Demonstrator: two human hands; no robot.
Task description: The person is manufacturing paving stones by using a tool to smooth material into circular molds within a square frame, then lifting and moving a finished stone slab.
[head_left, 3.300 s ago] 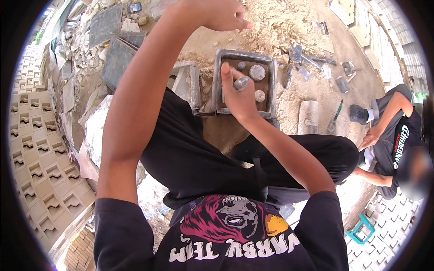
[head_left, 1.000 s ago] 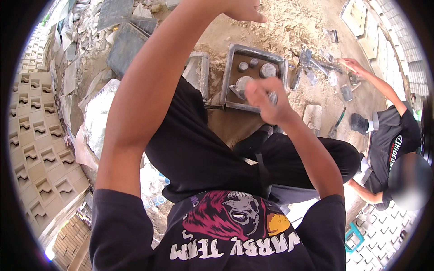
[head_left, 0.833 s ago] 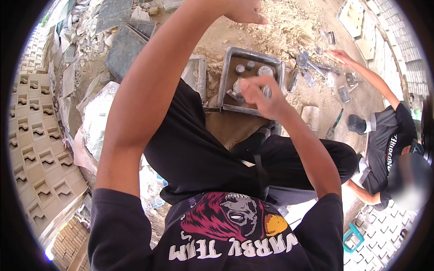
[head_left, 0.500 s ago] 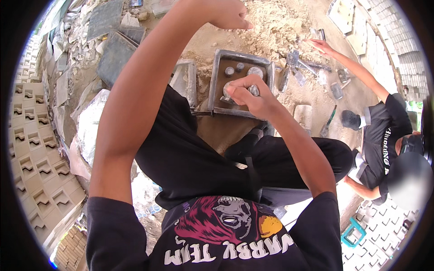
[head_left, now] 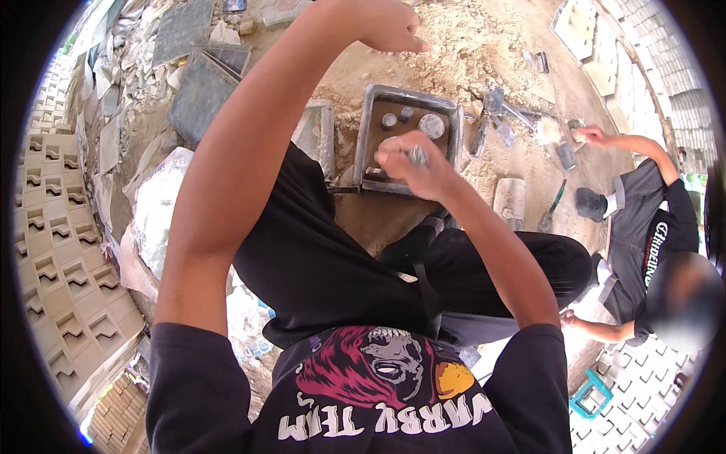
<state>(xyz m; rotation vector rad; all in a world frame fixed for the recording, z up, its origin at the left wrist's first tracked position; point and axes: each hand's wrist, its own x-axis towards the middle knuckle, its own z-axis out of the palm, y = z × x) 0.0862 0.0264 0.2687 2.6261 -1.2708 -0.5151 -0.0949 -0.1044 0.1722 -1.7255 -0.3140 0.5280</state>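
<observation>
Two hands at work: the right hand [head_left: 408,160], now drawn back to the near edge of the square metal mould [head_left: 446,125], pinches a small grey piece [head_left: 417,157]; the left hand [head_left: 386,26], loosely curled, stays raised, empty.

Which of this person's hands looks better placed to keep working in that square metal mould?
Probably the right hand: it sits over the square metal mould, pinching a small grey round piece. The left hand is raised beyond it, over sand.
</observation>
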